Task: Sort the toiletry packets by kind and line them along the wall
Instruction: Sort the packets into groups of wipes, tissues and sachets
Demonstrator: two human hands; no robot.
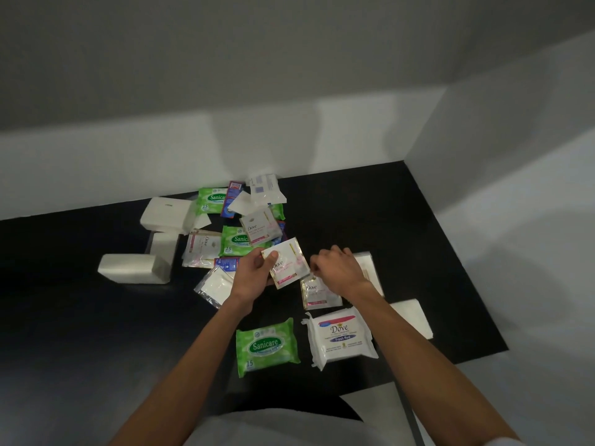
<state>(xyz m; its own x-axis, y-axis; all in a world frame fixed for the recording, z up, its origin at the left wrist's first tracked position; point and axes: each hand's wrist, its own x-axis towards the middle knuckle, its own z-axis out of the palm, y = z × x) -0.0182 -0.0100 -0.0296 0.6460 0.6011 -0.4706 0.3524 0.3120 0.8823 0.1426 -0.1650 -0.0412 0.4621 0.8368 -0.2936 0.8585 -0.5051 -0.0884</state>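
Observation:
My left hand [254,273] grips a white Dove sachet [288,265] just above the black tabletop [96,333], thumb on its face. My right hand [338,272] hovers beside it with fingers curled, over another Dove sachet [318,292] lying flat; whether it pinches anything I cannot tell. More Dove sachets [259,228] lie in the pile behind. Green Sanicare wipe packs sit near the wall [211,199], in the pile [236,241] and close to me [265,346]. A white Dove wipes pack [341,336] lies front right.
White tissue packs lie at the left [132,268] [167,214] and right [412,317]. Blue sachets [231,197] and clear-wrapped white packets [214,286] mix into the pile. White walls [322,140] bound the back and right of the tabletop.

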